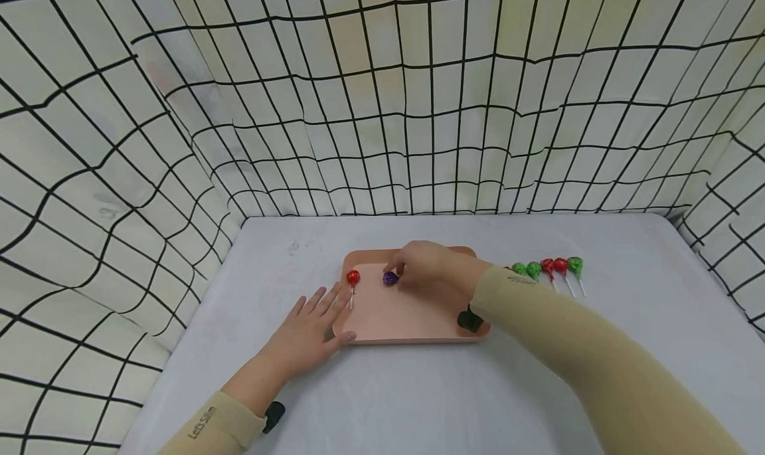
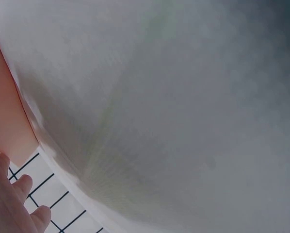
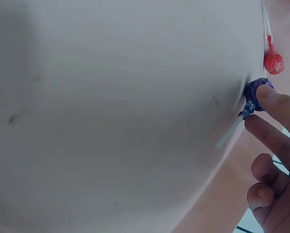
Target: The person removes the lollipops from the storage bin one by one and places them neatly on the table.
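Observation:
A purple-wrapped lollipop is at the upper middle of the pink tray. My right hand reaches in from the right and pinches it between thumb and finger. In the right wrist view the lollipop shows its white stick pointing down and left. A red lollipop lies on the tray's left side, its stick toward me. Fingers spread, my left hand rests at the tray's left edge, near that red lollipop's stick. The left wrist view catches only some fingertips of the left hand.
Right of the tray, several red and green lollipops lie in a row on the white table; my right forearm partly hides them. A white wall with black grid lines surrounds the table at the back and sides.

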